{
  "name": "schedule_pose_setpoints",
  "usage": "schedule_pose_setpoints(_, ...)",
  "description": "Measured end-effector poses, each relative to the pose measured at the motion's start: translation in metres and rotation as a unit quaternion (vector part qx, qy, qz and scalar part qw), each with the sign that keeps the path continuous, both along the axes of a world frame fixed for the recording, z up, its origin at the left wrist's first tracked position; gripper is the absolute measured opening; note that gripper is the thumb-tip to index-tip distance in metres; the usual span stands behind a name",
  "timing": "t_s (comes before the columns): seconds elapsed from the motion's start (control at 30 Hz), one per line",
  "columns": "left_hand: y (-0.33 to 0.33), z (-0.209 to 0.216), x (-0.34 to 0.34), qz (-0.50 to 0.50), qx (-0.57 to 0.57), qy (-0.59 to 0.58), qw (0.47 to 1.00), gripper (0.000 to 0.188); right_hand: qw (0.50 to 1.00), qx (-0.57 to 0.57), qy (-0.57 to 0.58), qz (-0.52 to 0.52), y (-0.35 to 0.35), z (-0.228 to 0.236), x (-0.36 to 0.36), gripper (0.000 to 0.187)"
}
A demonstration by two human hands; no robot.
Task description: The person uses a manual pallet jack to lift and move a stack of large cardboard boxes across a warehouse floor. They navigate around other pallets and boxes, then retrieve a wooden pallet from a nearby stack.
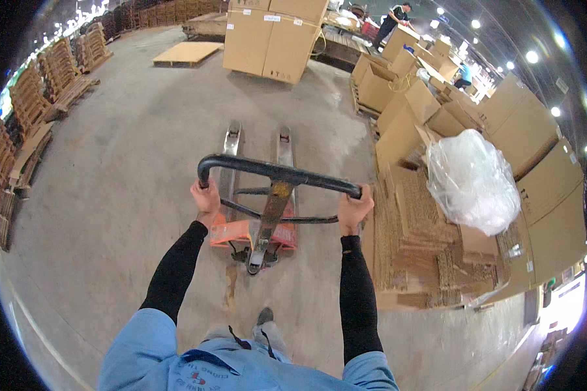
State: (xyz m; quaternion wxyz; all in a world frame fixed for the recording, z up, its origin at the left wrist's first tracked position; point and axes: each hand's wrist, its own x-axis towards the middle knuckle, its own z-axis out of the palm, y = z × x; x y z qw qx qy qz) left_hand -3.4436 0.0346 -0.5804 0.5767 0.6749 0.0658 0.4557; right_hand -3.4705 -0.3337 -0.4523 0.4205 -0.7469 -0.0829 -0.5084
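Note:
Both my hands grip the black looped handle [261, 165] of a pallet jack. My left hand [206, 197] is wrapped round the handle's left side, and my right hand [356, 207] holds its right side. Below the handle shows the pallet jack's orange body [233, 232], with a worn steering shaft [271, 212] rising from it. Two bare metal forks [284, 144] point away from me, with nothing on them. Black sleeves cover my forearms.
Ahead stands a tall carton stack [274, 39], with a low wooden pallet [186, 53] left of it. Flattened cardboard [417, 241] and a clear plastic bundle [474, 181] lie close on the right. Stacked pallets [59, 68] line the left. A person [392, 23] stands far right.

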Motion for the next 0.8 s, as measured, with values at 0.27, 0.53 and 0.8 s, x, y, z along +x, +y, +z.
schedule_pose_setpoints(0.27,0.001,-0.024,0.136,0.099,-0.044,0.085,0.990,0.025,0.999,-0.012,0.031,0.008,-0.006,0.024,0.118,0.019)
schedule_pose_setpoints(0.53,-0.051,0.067,0.253,0.166,0.068,0.031,0.983,0.022,0.999,-0.009,-0.012,0.042,-0.044,0.078,0.265,0.014)
schedule_pose_setpoints(0.8,-0.054,0.108,0.384,0.051,-0.010,0.054,0.997,0.022,0.998,-0.052,-0.012,0.021,-0.048,0.100,0.412,0.016)
